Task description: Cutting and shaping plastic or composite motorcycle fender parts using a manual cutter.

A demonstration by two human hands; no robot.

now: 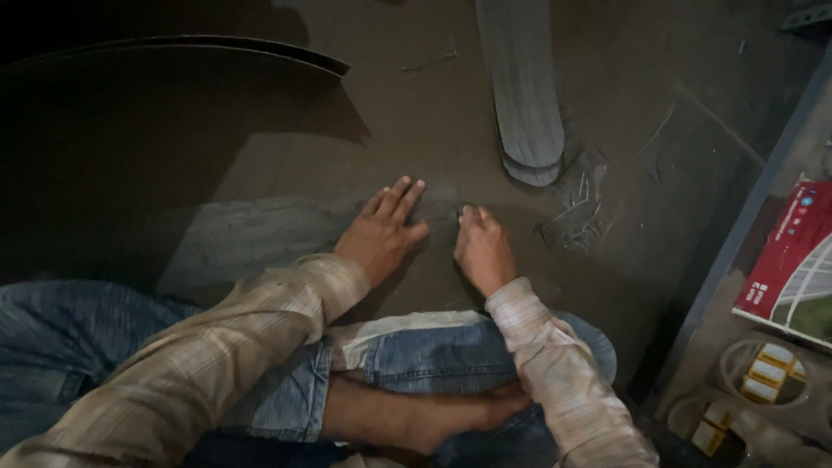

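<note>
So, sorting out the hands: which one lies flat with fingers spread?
The left hand, palm-down on the dark grey sheet; the right hand is curled.

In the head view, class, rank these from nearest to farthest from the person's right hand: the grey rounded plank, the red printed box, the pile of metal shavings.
From the right hand:
1. Pile of metal shavings, just right of it.
2. Grey rounded plank, above it.
3. Red printed box, far right.

My left hand (381,232): flat on the floor (433,113), ahead of my crossed legs (416,364), just left of my right hand.
My right hand (482,250): on the floor, fingers curled.
Large sheet (156,147): on the floor, far left.
Rounded strips (524,87): stacked, ahead of my right hand.
Box (793,260): far right.
Tape rolls (763,368): nearer me than the box.
</note>
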